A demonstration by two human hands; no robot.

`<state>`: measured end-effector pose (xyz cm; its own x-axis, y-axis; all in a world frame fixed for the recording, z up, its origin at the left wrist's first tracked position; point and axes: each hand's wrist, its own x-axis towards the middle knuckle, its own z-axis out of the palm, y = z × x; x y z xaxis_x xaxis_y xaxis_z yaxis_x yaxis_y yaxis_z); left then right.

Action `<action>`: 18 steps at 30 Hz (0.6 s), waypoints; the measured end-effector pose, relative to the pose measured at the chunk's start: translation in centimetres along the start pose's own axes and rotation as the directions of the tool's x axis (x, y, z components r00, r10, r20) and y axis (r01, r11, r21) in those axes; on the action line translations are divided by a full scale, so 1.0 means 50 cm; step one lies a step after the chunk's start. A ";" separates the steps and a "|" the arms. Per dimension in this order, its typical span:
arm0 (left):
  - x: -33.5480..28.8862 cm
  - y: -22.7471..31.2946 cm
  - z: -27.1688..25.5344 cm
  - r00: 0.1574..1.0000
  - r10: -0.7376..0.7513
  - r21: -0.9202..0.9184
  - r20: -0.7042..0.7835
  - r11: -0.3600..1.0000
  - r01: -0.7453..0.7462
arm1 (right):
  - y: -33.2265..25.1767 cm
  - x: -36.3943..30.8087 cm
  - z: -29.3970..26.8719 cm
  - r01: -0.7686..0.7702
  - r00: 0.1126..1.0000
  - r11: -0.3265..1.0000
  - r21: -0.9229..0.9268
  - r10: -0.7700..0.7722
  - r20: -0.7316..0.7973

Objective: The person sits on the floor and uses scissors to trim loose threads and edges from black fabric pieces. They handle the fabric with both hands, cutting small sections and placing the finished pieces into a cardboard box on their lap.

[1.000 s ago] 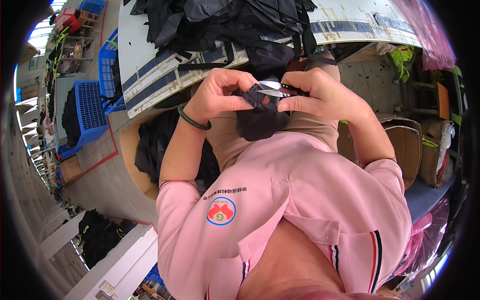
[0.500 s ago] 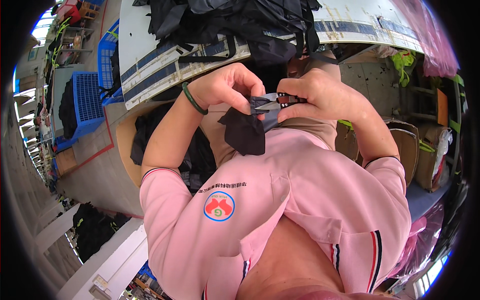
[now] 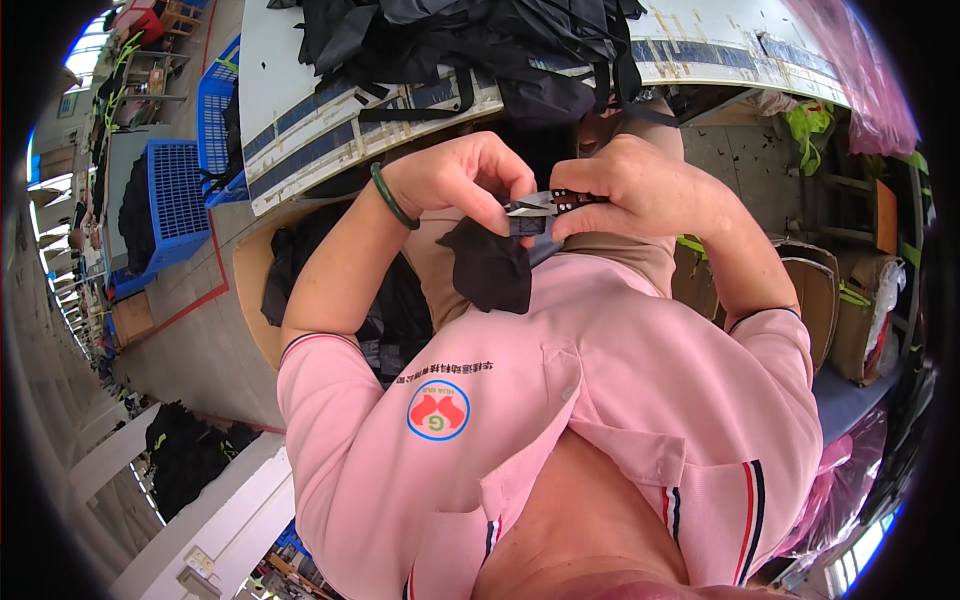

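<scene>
My left hand, with a green bangle at the wrist, pinches the upper edge of a small black fabric piece. The cloth hangs down in front of my pink shirt. In my right hand are thread snips, their handles between thumb and fingers. The blades point left and lie over the edge of the cloth, close to the left fingertips. The blades look nearly closed. Whether they cut into anything is too small to tell.
A worktable with taped edges lies ahead, bearing a heap of black fabric pieces with straps. More black cloth sits in a cardboard box at my left. Blue plastic crates stand farther left. Another cardboard box is at my right.
The snips' blades, spread apart before, have come together and tilted slightly at the cloth's edge. Both hands stay almost in place, still holding cloth and snips.
</scene>
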<state>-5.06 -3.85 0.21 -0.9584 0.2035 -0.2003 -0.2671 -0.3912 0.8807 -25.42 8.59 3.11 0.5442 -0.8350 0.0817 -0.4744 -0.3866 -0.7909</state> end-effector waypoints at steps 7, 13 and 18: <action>-0.013 -0.025 0.005 0.951 0.168 -0.006 -0.259 0.985 -0.175 | 0.026 -0.015 0.000 -0.126 0.977 0.989 0.081 0.138 -0.163; 0.020 -0.061 0.039 0.510 0.525 0.276 -0.681 0.829 -0.486 | 0.002 -0.005 0.044 -0.257 0.883 0.959 -0.120 0.182 -0.433; 0.026 -0.050 0.055 0.470 0.586 0.363 -0.659 0.796 -0.484 | -0.001 0.010 0.043 -0.236 0.878 0.952 -0.196 0.122 -0.463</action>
<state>-5.34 -0.14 -1.06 -0.6739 -0.7255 0.1392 0.2881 -0.0846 0.9538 -23.65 9.04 1.90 0.0992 -0.9615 0.2562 -0.7155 -0.2478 -0.6531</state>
